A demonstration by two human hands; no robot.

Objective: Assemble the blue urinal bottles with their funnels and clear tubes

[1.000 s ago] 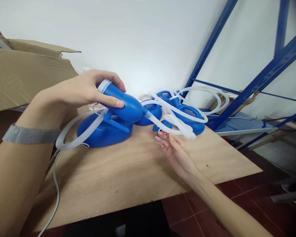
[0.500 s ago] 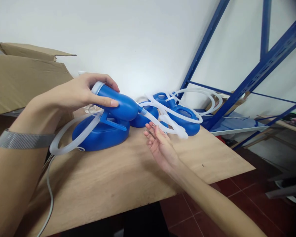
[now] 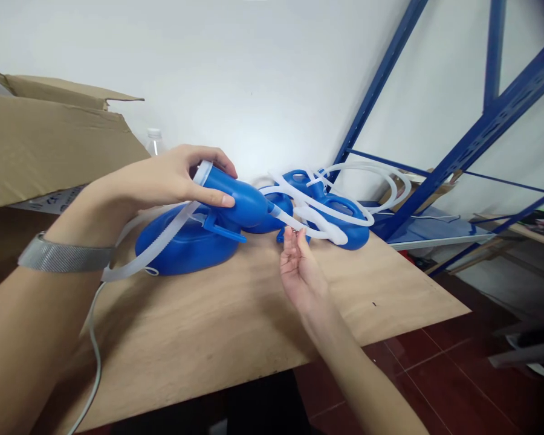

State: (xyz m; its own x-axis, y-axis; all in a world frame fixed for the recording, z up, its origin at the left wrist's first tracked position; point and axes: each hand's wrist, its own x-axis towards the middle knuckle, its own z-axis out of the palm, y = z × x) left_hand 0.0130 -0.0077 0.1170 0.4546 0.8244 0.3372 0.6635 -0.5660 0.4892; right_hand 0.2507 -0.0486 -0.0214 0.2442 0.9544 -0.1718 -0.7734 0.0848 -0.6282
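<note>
A wooden tabletop (image 3: 254, 320) carries a large blue container (image 3: 181, 251) at left, further blue containers (image 3: 356, 234) overlaid with white tubing (image 3: 291, 191) farther back, and a pale cable (image 3: 98, 361).

Blue cup (image 3: 242, 200), whitish translucent rim (image 3: 202, 173).
Ribbed hose (image 3: 162, 243): milky white. Container (image 3: 185, 254): plain blue. Tabletop (image 3: 254, 338): tan, wood-grained. Wristband (image 3: 68, 254): silver mesh. Carton (image 3: 58, 139): brown. Floor tiles (image 3: 426, 353): dark red, pale grid lines.
</note>
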